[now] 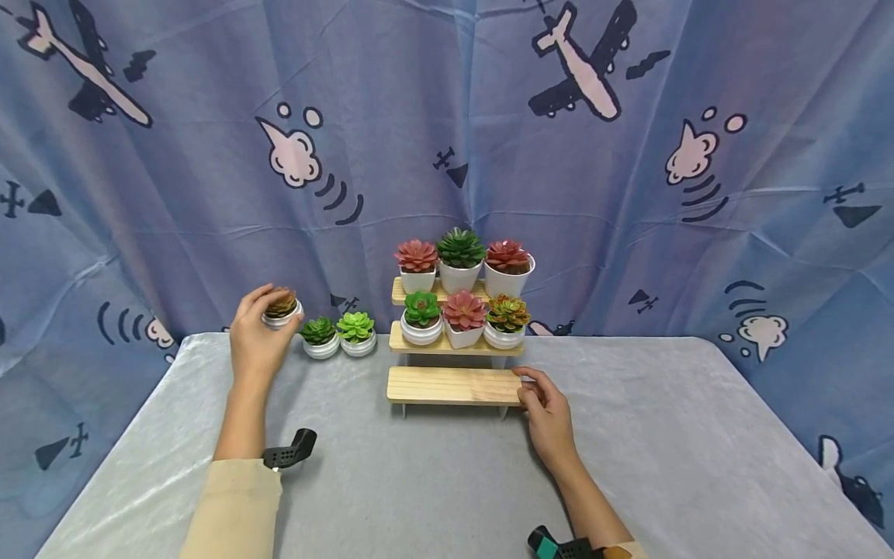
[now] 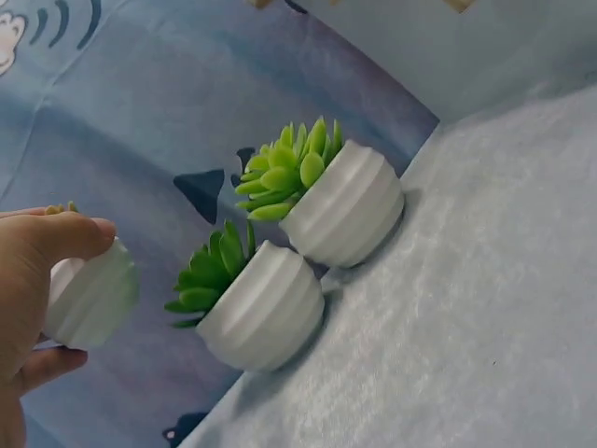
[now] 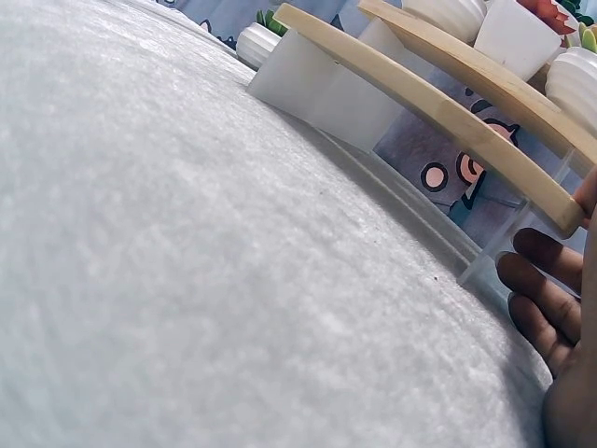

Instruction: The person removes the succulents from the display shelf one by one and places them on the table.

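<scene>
My left hand (image 1: 260,334) grips a small potted succulent (image 1: 282,307) with brownish-gold leaves by its ribbed white pot, held up before the curtain. In the left wrist view, the fingers and thumb lie around that pot (image 2: 98,294). To its right stand two green succulents, one darker (image 1: 319,332) and one brighter (image 1: 356,328), both in white pots on the table. My right hand (image 1: 548,415) holds the right end of the lowest wooden step (image 1: 447,386) of a tiered plant stand. That step bears nothing, and its clear side supports (image 3: 504,245) show from the right wrist.
Three potted succulents, including a dark green one (image 1: 460,250), fill the top step. On the middle step (image 1: 457,348) stand three more, a pink one (image 1: 464,312) in the centre. Grey cloth covers the table (image 1: 419,481); a blue airplane-print curtain (image 1: 391,116) hangs close behind.
</scene>
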Motion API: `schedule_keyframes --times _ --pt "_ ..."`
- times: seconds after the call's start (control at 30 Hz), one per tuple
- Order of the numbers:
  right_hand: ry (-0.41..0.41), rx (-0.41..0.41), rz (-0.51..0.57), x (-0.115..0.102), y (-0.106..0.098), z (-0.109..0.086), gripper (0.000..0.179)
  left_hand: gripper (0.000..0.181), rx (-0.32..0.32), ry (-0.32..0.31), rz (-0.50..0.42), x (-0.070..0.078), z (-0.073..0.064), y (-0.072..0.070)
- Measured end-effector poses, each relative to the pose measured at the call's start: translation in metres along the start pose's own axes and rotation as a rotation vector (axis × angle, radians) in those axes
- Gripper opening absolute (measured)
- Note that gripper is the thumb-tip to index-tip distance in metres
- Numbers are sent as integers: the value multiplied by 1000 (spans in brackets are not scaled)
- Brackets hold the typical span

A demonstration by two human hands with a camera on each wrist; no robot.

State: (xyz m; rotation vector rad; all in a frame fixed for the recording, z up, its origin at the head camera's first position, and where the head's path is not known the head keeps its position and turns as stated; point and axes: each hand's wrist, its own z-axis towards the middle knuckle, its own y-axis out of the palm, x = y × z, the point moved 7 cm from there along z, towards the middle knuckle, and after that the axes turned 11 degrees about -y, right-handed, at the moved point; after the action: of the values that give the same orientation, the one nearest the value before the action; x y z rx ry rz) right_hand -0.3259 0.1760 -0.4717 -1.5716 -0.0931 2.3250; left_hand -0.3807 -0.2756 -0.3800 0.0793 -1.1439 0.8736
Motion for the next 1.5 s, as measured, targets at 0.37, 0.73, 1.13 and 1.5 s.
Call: schedule_keyframes --times 0.37,0.73,1.13,1.5 --pt "-11 8 2 -1 -1 0 32 38 -2 -62 -18 -19 0 -1" --pt "-22 0 6 -4 0 0 32 38 -50 -120 -24 -44 -5 7" --pt "-6 -5 -23 -3 0 -1 31 41 -78 -187 -38 -60 -10 12" --pt "-2 -13 -21 -3 0 -1 31 43 -107 -227 -33 -70 -12 17"
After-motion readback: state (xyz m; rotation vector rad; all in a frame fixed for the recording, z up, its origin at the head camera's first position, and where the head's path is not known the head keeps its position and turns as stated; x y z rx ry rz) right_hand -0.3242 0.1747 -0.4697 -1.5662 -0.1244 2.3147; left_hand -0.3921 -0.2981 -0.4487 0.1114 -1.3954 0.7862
